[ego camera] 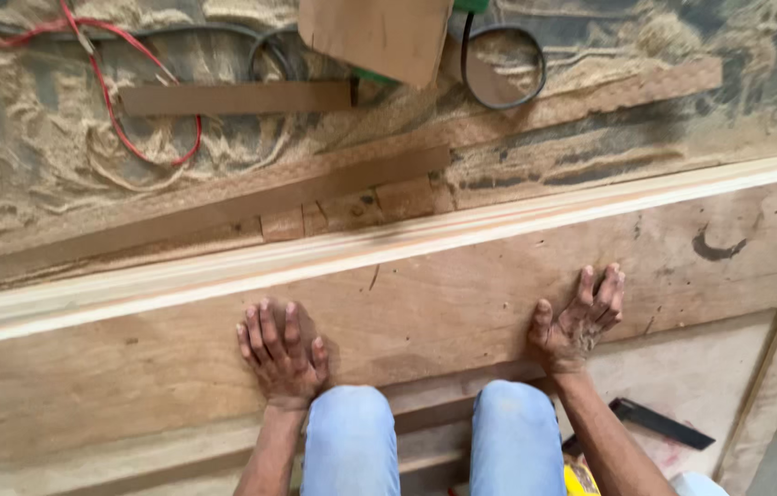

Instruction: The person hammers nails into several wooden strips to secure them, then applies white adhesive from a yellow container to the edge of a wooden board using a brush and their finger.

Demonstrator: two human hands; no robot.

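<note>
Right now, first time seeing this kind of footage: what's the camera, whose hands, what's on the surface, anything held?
There is no machine here. One camera is worn on a person's head and looks down, so the hands and the two knees in light blue trousers belong to the wearer.

The left hand lies palm down, fingers spread, on a broad brown wooden panel. The right hand presses on the same panel, fingers partly curled. Neither hand holds anything.

Along the panel's far edge runs a long pale wooden strip. Beyond it is a sawdust-covered floor with a red cable, a black cable, a flat brown wooden offcut and a tilted plywood piece. A dark flat tool lies near the right forearm; its kind is unclear.
</note>
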